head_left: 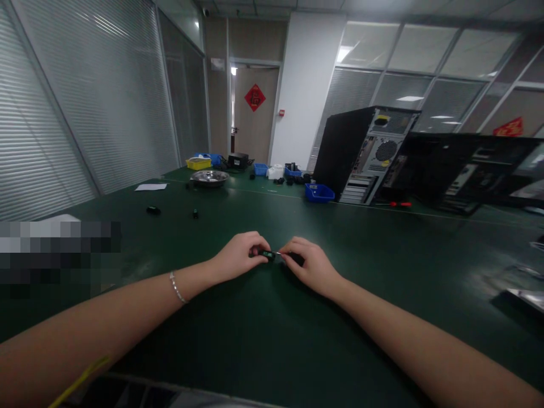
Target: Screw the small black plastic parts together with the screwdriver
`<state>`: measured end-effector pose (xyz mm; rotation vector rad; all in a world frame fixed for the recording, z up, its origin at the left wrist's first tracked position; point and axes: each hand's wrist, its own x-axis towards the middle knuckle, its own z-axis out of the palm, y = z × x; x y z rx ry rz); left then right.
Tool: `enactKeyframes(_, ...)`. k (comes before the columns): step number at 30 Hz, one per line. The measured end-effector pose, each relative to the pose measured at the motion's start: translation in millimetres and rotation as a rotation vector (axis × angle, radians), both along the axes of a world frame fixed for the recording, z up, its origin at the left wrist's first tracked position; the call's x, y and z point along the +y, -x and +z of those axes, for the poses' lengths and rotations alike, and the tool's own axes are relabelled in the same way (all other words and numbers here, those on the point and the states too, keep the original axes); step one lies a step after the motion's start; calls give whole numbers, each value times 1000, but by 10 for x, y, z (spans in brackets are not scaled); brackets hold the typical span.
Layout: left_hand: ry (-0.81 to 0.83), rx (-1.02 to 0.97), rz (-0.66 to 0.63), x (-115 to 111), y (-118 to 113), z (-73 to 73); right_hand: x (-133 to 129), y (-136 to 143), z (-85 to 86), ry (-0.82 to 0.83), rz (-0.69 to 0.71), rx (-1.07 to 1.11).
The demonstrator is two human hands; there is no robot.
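Observation:
My left hand (245, 253) is closed on a small dark device (267, 255) with a green part showing at its right end. Close by on the right, my right hand (309, 262) pinches a thin tool with a metal tip (277, 253) and a dark handle, perhaps a small screwdriver. Its tip points left and reaches the device's end; whether they touch I cannot tell. Both hands rest low over the green table (255, 334). Further off on the left lie a dark oval piece (153, 210) and a small black piece (195, 214).
Beyond my hands stand a round metal bowl (209, 178), a yellow tray (198, 163) and a blue bin (319, 192). A black computer tower (346, 147) rises at the back right, with a red-handled tool (400, 204) near it. White paper (151, 187) lies at the left.

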<state>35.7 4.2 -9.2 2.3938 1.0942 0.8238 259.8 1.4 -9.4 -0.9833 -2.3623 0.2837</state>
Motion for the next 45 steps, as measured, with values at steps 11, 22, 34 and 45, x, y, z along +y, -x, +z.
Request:
enactKeyframes(11,60,-56,44,32,-22,-14,-3,14,7,11,-53,-46)
enactKeyframes(22,-10,-33,10,37,-9,-58,-15,48,-3,-7,-25,-57)
enactKeyframes(34,-129,182,53,52,58,-26,4,11,-14,-26,24,-30)
enactKeyframes(45,-22,153,50,134,138,-37,24,52,19,-208,-79,-217)
